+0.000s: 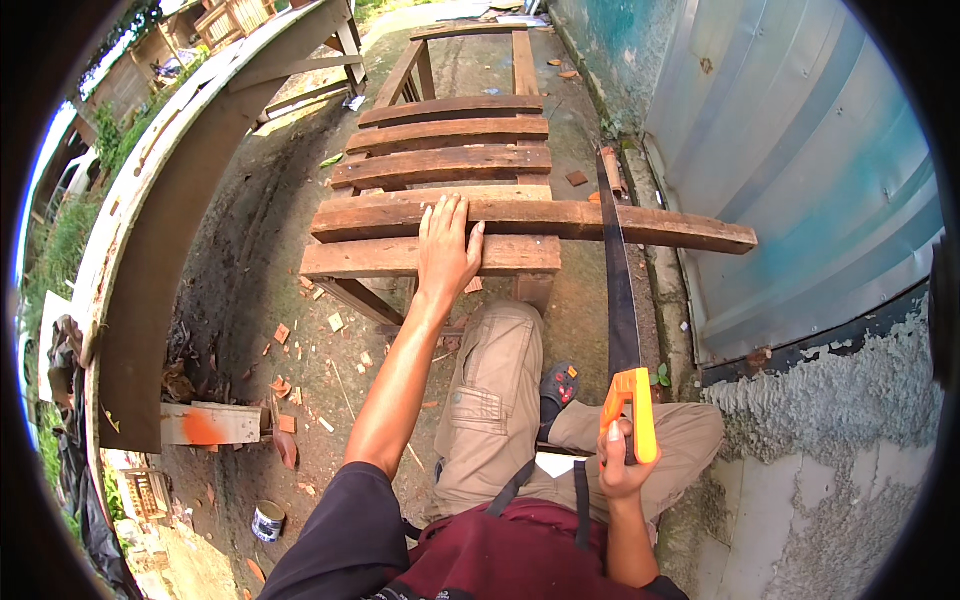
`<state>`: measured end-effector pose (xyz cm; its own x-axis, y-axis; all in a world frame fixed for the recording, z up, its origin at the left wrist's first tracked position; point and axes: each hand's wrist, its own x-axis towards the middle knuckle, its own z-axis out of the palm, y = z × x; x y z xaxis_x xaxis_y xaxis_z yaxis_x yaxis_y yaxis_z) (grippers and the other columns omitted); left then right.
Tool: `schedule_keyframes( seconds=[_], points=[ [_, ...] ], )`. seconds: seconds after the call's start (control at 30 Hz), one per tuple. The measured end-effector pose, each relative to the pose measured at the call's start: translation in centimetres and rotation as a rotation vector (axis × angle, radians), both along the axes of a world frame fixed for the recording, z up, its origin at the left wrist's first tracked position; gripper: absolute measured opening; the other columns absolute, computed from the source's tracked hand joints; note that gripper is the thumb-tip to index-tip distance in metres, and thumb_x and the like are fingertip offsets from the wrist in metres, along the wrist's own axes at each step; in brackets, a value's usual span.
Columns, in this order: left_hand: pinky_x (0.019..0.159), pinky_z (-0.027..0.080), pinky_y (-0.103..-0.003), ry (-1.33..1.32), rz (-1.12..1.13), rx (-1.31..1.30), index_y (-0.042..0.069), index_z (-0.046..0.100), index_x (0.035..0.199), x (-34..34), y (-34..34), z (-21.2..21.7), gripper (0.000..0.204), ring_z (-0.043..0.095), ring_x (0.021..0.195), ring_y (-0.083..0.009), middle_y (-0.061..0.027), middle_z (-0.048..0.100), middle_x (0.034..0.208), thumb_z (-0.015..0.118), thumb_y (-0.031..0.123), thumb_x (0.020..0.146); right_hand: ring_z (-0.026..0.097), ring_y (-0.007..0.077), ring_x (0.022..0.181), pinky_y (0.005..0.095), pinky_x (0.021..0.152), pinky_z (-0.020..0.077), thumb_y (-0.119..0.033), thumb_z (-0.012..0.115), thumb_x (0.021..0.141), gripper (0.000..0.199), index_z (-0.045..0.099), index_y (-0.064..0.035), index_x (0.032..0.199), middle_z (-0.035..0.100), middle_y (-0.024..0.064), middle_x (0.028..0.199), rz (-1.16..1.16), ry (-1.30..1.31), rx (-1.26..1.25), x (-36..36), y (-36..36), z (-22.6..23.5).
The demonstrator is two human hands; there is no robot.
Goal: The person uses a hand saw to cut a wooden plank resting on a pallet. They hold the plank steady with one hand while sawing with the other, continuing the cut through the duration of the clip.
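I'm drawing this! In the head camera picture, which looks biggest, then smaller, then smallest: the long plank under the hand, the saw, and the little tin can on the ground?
1. Long plank, widest across the picture.
2. Saw, nearly as long, but nearer the camera, so this order is unsure.
3. Tin can, clearly smallest.
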<state>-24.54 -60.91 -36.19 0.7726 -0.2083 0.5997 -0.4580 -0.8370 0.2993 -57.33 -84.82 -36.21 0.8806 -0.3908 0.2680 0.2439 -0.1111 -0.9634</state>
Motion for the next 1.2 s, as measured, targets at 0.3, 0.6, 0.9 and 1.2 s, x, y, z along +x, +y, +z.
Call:
schedule_keyframes(
  seconds=[0.3,0.6,0.9,1.2],
  points=[
    [0.124,0.014,-0.064,0.045,0.005,0.099,0.015,0.058,0.147,-1.1,-1.9,0.8,0.056,0.034,0.149,-0.0429,-0.0253,0.045,0.154,0.063,0.044,0.100,0.055,0.0088,0.056,0.0285,0.054,0.0433,-0.005,0.070,0.090,0.012,0.062,0.0007,0.084,0.057,0.0023,0.063,-0.063,0.118,0.145,-0.9,2.6,-1.5],
    [0.113,0.045,-0.049,-0.010,-0.190,-0.285,0.005,0.069,0.127,-8.4,-0.4,0.5,0.030,0.063,0.124,-0.0327,-0.0178,0.068,0.130,0.068,0.016,0.099,0.058,0.0272,0.050,0.0363,0.051,0.0453,-0.003,0.074,0.079,0.015,0.060,-0.0022,0.074,0.057,0.0092,0.061,0.172,-0.221,-0.466,0.0,-0.7,-0.6],
    [0.084,0.061,-0.035,0.725,0.009,-1.459,-0.002,0.063,0.133,-19.8,5.0,5.1,0.054,0.071,0.102,-0.0188,-0.0116,0.071,0.119,0.053,0.045,0.109,0.062,0.0257,0.066,0.0391,0.064,0.0514,-0.022,0.086,0.067,0.029,0.063,-0.0070,0.077,0.058,0.0064,0.071,0.644,-0.417,-0.861,9.7,3.1,2.5],
    [0.085,0.060,-0.034,0.466,0.176,-1.116,-0.005,0.062,0.134,-19.3,18.8,10.8,0.044,0.073,0.097,-0.0188,-0.0132,0.075,0.114,0.062,0.029,0.106,0.062,0.0266,0.080,0.0408,0.075,0.0497,-0.015,0.078,0.069,0.023,0.065,-0.0110,0.088,0.058,0.0054,0.081,0.709,-0.724,-1.092,22.3,16.5,8.4]
  ],
)
